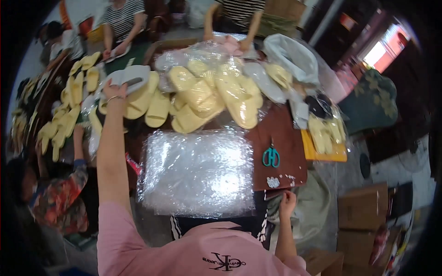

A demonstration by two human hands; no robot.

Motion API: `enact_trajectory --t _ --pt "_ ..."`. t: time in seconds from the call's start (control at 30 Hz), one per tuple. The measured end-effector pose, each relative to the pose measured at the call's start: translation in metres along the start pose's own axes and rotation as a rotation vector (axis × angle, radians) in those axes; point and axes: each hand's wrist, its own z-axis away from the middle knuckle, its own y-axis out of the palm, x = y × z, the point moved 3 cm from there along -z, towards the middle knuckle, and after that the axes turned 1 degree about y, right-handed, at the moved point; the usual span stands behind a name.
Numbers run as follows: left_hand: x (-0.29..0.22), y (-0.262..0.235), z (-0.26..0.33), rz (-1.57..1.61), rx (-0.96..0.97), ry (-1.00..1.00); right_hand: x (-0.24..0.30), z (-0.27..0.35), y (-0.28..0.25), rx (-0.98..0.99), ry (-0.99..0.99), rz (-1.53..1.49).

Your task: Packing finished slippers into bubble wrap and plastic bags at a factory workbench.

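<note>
- A pale grey slipper (136, 72) lies on the far left part of the table, among yellow ones. Its long axis runs mostly crosswise, left to right, with the right end slightly farther from the person.
- The person's left hand (114, 89) is at the slipper's near left part, at the end of an almost straight, outstretched arm. Most of the slipper extends to the right of the fingers. The fingers appear to touch it; whether they are closed on it, I cannot tell.
- The left hand is clearly the nearer one. The right hand (287, 202) is low beside the table's near right corner, well apart from the slipper, fingers curled; whether they pinch anything is too small to tell.
- Just right of the grey slipper are loose yellow slippers (158, 110), then a heap of yellow slippers in clear plastic (239, 99).
- Between the heap and the person's body lies a shiny stack of clear plastic sheets or bags (195, 172), reaching over the near table edge.
- To the right of that stack, teal-handled scissors (270, 158) rest on the brown table (287, 172), with small white pieces (273, 182) nearer the person.
- Across the table, a co-worker in a striped shirt (241, 10) handles something pink (229, 45).
</note>
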Motion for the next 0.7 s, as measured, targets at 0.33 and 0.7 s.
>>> enact_trajectory --t 0.33,0.7 --pt "0.025 -0.041 0.052 -0.865 0.472 0.518 0.099 -0.096 0.065 0.035 -0.296 -0.012" --pt "0.174 -0.213 0.319 -2.405 1.386 0.238 0.112 -0.193 0.268 0.487 0.38 -0.433"
